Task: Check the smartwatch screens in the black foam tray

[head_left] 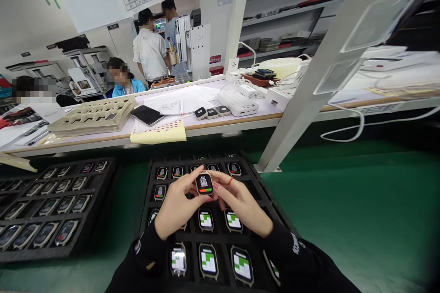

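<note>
Head view: the left hand [178,201] grips a smartwatch [205,184] between thumb and fingers. The right hand [244,203] grips the same unit at its right side. The smartwatch is held above the black foam tray [220,237], its screen showing a red-and-green bar. Further watches [208,261] occupy tray compartments; the nearest display green-and-white screens. A second foam tray [84,219] lies to the left on the green counter [343,192]. The raised shelf beyond carries a phone [147,115].
</note>
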`<state>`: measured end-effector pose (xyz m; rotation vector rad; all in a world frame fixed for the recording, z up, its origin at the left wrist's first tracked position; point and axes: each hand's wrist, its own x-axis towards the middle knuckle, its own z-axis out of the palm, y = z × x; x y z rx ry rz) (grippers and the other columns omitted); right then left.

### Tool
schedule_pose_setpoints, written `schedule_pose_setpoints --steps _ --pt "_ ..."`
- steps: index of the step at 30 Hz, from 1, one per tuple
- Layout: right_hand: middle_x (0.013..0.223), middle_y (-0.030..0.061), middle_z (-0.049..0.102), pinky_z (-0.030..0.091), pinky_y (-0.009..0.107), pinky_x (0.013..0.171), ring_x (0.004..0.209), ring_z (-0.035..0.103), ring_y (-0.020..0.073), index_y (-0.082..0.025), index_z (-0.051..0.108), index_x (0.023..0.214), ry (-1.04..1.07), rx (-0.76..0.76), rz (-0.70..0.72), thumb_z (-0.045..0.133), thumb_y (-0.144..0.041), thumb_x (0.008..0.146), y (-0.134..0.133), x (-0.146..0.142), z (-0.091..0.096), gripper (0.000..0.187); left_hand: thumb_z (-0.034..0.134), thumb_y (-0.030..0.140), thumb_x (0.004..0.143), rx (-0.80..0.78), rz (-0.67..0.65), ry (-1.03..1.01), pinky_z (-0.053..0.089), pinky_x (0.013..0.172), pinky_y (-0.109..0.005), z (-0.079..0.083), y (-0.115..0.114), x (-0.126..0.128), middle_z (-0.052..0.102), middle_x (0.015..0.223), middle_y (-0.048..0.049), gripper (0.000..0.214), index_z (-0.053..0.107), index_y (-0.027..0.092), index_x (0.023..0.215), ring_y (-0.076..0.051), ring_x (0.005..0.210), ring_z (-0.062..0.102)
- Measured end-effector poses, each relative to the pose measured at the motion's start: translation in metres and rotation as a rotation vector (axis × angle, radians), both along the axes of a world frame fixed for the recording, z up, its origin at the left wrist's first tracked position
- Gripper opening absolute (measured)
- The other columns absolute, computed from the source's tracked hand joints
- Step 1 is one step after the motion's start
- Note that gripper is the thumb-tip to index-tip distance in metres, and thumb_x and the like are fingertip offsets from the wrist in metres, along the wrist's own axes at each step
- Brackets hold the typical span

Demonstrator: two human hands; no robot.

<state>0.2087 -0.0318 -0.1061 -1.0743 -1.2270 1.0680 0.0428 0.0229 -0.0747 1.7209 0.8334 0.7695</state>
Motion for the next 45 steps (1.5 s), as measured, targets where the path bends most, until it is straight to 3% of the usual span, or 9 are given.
schedule_pose_setpoints --steps 6,14,20,30,37,42,45 --pt "0.086 0.0043 0.059 0.045 0.022 0.046 0.066 0.053 0.0158 -0.018 0.054 0.129 -0.046 0.022 0.009 0.061 -0.050 0.090 -0.001 -0.005 0.003 0.051 0.078 0.011 0.067 0.066 -0.005 0.033 0.056 0.077 -0.030 -0.003 0.002 -0.003 0.061 0.092 0.0009 0.075 0.053 0.033 0.135 -0.013 0.072 0.063" --pt "0.099 0.0076 0.057 0.048 0.024 0.051 0.076 0.055 0.0173 -0.017 0.041 0.141 -0.096 0.045 0.145 0.061 -0.040 0.089 -0.005 -0.003 0.010 0.060 0.080 0.018 0.070 0.119 -0.031 0.052 0.054 0.076 -0.030 0.000 0.008 -0.012 0.064 0.099 -0.0015 0.070 0.055 0.032 0.134 -0.014 0.075 0.060" --pt "0.098 0.0068 0.054 0.048 0.022 0.051 0.076 0.055 0.0165 -0.019 0.045 0.138 -0.041 0.058 0.146 0.059 -0.039 0.090 -0.005 -0.005 0.007 0.053 0.075 0.018 0.076 0.186 -0.033 0.088 0.052 0.079 -0.029 0.000 0.008 -0.016 0.062 0.095 -0.0004 0.068 0.051 0.035 0.137 -0.014 0.076 0.057" --pt "0.079 0.0039 0.058 0.043 0.022 0.044 0.061 0.051 0.0145 -0.015 0.061 0.112 -0.036 0.048 0.018 0.058 -0.050 0.091 -0.001 -0.011 0.005 0.041 0.074 0.020 0.077 0.242 -0.068 0.126 0.050 0.079 -0.029 -0.002 0.002 -0.011 0.059 0.085 0.0017 0.067 0.050 0.035 0.137 -0.014 0.074 0.055" --pt "0.076 0.0039 0.057 0.045 0.023 0.044 0.061 0.052 0.0154 -0.015 0.063 0.115 -0.046 0.038 -0.054 0.054 -0.057 0.092 0.001 -0.006 0.005 0.048 0.073 0.024 0.078 0.255 -0.062 0.155 0.049 0.079 -0.029 -0.001 0.004 -0.013 0.060 0.088 0.0006 0.066 0.050 0.034 0.138 -0.015 0.075 0.056" --pt "0.091 0.0063 0.060 0.046 0.024 0.045 0.055 0.050 0.0122 -0.017 0.064 0.116 -0.035 0.101 -0.285 0.051 -0.057 0.094 0.001 0.017 0.014 0.048 0.072 0.031 0.077 0.208 -0.007 0.436 0.048 0.068 -0.029 -0.001 0.025 -0.030 0.061 0.082 -0.0008 0.064 0.052 0.025 0.137 -0.018 0.070 0.056" --pt "0.094 0.0070 0.060 0.046 0.024 0.045 0.055 0.051 0.0123 -0.018 0.065 0.116 -0.026 0.129 -0.349 0.053 -0.056 0.094 -0.005 0.030 0.023 0.045 0.070 0.036 0.078 0.254 -0.006 0.648 0.046 0.070 -0.031 -0.010 0.038 -0.040 0.062 0.081 -0.0023 0.062 0.053 0.021 0.136 -0.021 0.074 0.058"
